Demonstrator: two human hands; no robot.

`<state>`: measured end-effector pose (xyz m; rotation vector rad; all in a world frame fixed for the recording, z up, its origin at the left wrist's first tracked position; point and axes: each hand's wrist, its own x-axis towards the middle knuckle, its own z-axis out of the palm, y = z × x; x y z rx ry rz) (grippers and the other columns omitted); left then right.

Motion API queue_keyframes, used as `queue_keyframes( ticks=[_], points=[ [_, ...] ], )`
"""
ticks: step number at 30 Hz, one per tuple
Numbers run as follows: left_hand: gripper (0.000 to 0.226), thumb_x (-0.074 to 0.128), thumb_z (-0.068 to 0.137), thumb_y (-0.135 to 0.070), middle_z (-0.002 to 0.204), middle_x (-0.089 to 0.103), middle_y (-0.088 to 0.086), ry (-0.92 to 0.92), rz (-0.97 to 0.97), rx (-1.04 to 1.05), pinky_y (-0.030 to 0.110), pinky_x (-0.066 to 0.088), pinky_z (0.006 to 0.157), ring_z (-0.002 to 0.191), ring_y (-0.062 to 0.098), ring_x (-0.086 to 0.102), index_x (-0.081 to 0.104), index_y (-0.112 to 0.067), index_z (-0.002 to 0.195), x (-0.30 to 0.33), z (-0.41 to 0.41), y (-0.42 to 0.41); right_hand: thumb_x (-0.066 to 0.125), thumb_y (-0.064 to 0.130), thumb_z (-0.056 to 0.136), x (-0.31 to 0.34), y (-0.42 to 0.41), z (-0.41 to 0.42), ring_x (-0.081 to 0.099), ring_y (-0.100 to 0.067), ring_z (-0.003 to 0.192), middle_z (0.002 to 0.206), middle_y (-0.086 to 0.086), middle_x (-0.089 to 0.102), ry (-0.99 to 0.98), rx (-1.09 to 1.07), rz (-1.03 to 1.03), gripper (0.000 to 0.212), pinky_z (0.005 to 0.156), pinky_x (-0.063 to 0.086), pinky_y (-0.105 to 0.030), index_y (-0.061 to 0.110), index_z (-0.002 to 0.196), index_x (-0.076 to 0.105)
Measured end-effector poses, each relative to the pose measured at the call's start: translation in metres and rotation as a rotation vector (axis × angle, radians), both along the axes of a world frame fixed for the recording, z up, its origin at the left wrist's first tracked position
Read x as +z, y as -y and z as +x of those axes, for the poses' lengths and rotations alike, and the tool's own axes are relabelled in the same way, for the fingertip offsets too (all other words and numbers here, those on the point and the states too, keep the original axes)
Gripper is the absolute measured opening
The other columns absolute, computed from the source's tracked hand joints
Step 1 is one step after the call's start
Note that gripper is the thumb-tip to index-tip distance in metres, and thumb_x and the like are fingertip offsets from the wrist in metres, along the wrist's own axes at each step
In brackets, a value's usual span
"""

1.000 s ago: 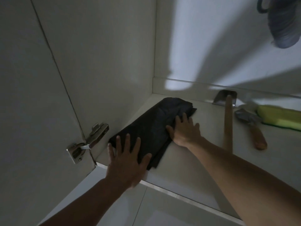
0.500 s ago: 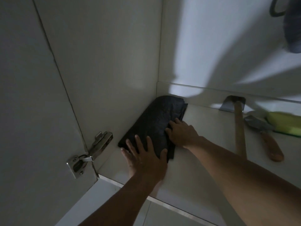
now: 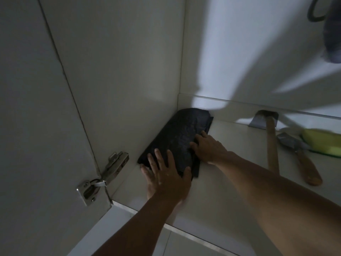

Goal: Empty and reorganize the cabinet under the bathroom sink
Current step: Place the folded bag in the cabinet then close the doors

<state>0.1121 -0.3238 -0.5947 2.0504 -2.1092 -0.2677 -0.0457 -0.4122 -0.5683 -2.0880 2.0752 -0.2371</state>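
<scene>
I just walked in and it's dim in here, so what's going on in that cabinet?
A person is kneeling at the open cabinet with both hands flat on a folded dark cloth lying in the back left corner. The left hand presses its near end and the right hand its right edge. Two wooden-handled tools and a yellow-green sponge lie to the right.

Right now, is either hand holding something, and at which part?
Nothing is gripped. The left hand presses flat on the cloth's near end; the right hand rests on its right edge.
</scene>
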Motion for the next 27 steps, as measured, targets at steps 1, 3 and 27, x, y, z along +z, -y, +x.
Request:
queue_keyframes(
  ticks=[1, 3, 27],
  points=[
    [0.085, 0.008, 0.084, -0.066, 0.158, -0.022, 0.015, -0.027, -0.008, -0.014, 0.056, -0.008, 0.114, 0.146, 0.034, -0.020, -0.014, -0.021, 0.153, 0.001, 0.002, -0.001, 0.033, 0.048, 0.099, 0.002, -0.003, -0.002, 0.049, -0.034, 0.114, 0.124, -0.012, 0.044, 0.020, 0.008, -0.011, 0.035, 0.093, 0.044, -0.047, 0.017, 0.108, 0.048],
    [0.080, 0.019, 0.092, -0.065, 0.158, -0.023, 0.013, -0.085, -0.011, -0.051, 0.054, -0.007, 0.116, 0.146, 0.031, -0.021, -0.010, -0.022, 0.153, 0.004, 0.008, -0.003, 0.036, 0.045, 0.100, 0.011, -0.014, -0.004, 0.053, -0.031, 0.106, 0.112, -0.008, 0.048, 0.046, 0.020, -0.026, 0.029, 0.084, 0.042, -0.038, 0.018, 0.099, 0.048],
    [0.082, 0.055, 0.084, -0.066, 0.156, 0.030, 0.004, -0.130, 0.182, -0.531, 0.037, 0.030, 0.112, 0.140, 0.023, 0.032, 0.032, -0.021, 0.149, 0.198, -0.022, -0.253, 0.055, 0.034, 0.095, 0.222, -0.395, -0.083, 0.052, -0.020, 0.079, 0.072, 0.003, 0.046, -0.064, -0.164, 0.003, 0.034, 0.061, 0.038, -0.026, 0.022, 0.065, 0.046]
  ],
)
